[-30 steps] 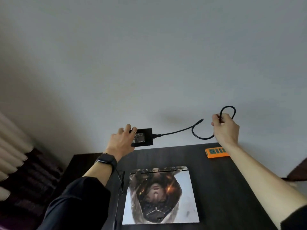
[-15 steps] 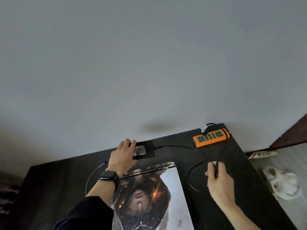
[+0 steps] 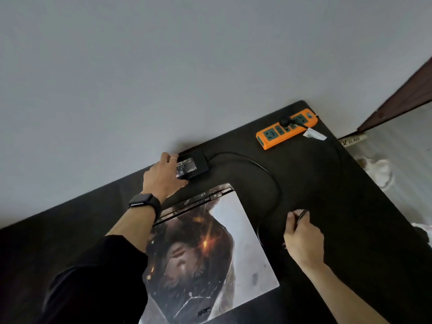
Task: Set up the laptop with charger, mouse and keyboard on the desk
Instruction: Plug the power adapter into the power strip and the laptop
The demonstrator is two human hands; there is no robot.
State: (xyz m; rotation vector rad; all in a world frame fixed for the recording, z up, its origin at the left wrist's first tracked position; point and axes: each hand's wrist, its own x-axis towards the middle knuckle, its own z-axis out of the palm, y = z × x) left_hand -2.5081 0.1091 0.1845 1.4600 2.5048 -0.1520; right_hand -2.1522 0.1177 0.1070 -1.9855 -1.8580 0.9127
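The closed laptop (image 3: 205, 258) lies nearest on the desk (image 3: 350, 206). Just to its right, the right hand (image 3: 304, 242) pinches a loop of the charger cable (image 3: 261, 164), likely taking up slack. Beyond the laptop's hinge the left hand (image 3: 163, 176) grips the charger brick (image 3: 192, 167) against the wall, probably parking it clear; farther right sits the power strip (image 3: 284, 128), a plug in it.

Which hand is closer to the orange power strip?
Right. The right hand holds the cable below the power strip; the left hand is farther, on the charger.
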